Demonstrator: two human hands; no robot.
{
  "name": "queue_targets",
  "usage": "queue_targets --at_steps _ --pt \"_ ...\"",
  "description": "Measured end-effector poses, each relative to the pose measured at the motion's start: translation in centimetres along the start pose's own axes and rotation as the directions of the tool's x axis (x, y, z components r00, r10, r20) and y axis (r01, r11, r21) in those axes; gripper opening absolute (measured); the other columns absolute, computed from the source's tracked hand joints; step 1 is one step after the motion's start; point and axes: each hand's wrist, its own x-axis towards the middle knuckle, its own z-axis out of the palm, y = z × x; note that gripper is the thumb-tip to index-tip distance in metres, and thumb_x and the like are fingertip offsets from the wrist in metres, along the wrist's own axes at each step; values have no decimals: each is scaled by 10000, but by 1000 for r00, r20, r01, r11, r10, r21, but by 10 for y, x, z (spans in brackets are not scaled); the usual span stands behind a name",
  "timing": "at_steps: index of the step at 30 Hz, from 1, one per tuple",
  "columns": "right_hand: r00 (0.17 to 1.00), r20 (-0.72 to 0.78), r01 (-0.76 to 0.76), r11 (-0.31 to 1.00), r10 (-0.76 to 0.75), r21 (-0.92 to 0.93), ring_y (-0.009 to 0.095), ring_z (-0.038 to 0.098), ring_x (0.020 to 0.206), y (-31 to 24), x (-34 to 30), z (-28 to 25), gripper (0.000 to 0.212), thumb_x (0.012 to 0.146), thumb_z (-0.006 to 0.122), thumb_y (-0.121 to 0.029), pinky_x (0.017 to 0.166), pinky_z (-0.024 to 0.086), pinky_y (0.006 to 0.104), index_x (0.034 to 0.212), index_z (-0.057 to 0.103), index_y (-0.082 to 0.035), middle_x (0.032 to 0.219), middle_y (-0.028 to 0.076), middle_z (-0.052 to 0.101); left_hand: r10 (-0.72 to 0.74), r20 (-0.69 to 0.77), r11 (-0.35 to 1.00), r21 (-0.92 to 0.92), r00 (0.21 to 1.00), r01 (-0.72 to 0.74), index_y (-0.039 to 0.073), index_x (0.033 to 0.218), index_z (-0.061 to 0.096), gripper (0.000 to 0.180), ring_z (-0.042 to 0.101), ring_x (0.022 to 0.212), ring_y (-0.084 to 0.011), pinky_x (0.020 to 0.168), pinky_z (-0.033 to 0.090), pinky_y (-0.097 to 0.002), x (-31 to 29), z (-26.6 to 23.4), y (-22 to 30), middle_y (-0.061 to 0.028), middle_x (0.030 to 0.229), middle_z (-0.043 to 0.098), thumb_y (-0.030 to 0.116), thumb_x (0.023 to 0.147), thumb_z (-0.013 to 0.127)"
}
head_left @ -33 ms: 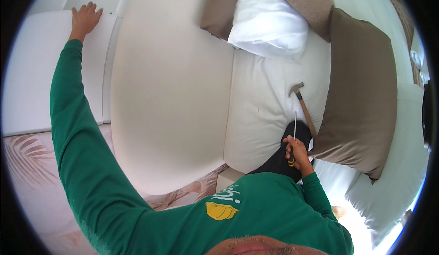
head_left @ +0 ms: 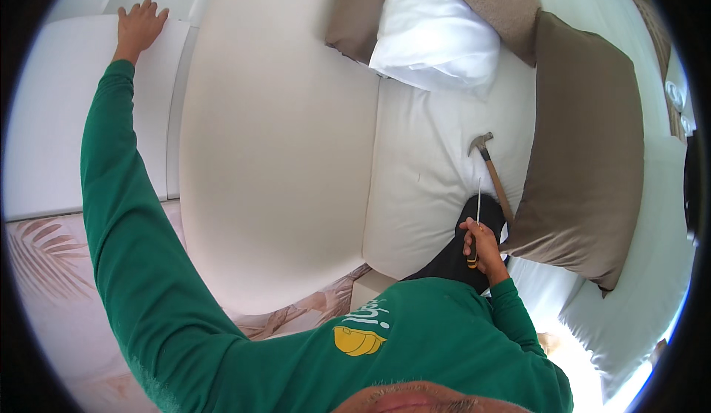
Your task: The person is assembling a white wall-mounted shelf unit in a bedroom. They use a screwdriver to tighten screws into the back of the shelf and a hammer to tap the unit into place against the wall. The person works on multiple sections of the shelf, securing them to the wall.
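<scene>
Right hand [head_left: 483,244] fingers wrapped tight round screwdriver [head_left: 475,228] handle, shaft pointing up over the bed [head_left: 422,161]; hammer [head_left: 492,172] lay just beside it. Left hand [head_left: 139,28] fingers spread flat on white panel [head_left: 67,117].

My only view sits on the head, looking steeply down over the green-sleeved chest onto the white sofa [head_left: 437,183]. It hangs close above the right hand [head_left: 481,241]; the left hand [head_left: 139,27] reaches far out.
</scene>
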Motion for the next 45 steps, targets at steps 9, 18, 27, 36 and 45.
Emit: queue_targets --at_steps 9,18,27,36,45 --pt "996 -4 90 993 -91 -80 139 552 560 5 36 12 398 1136 574 -413 547 469 296 1149 647 -22 727 9 547 -64 -387 952 -299 920 -60 76 997 798 389 672 1072 -274 1057 498 -504 -48 -176 -32 -69 1006 746 349 1130 555" --pt "695 -80 511 569 -715 -644 320 639 812 -82 133 31 405 1085 631 -347 796 520 442 1045 689 52 847 162 647 -121 -621 960 -272 774 -69 103 897 728 249 660 988 -271 1108 465 -487 -244 -320 -33 -28 918 673 281 1047 638" --pt "369 295 867 212 -881 -451 317 671 892 -294 72 240 360 1077 656 -318 848 530 393 1081 743 32 979 202 717 -268 -758 953 -299 595 49 200 866 781 723 568 1289 -237 1295 337 -548 -352 -307 -5 -30 1055 739 496 1161 191" --pt "-83 700 682 -553 -709 -479 400 714 895 -416 61 459 308 1097 527 -173 773 564 507 1363 661 -97 948 185 717 -435 -547 867 -468 715 169 194 898 774 613 582 1253 -247 1243 364 -537 -339 -198 15 -39 1060 733 479 1122 280" --pt "-109 844 442 -786 -525 -432 321 747 772 -466 78 578 412 1021 561 -90 589 577 479 1399 709 -160 857 115 747 -526 -274 769 -557 805 313 188 930 767 508 596 1217 -257 1192 391 -526 -292 -54 33 -47 1066 728 463 1083 369"
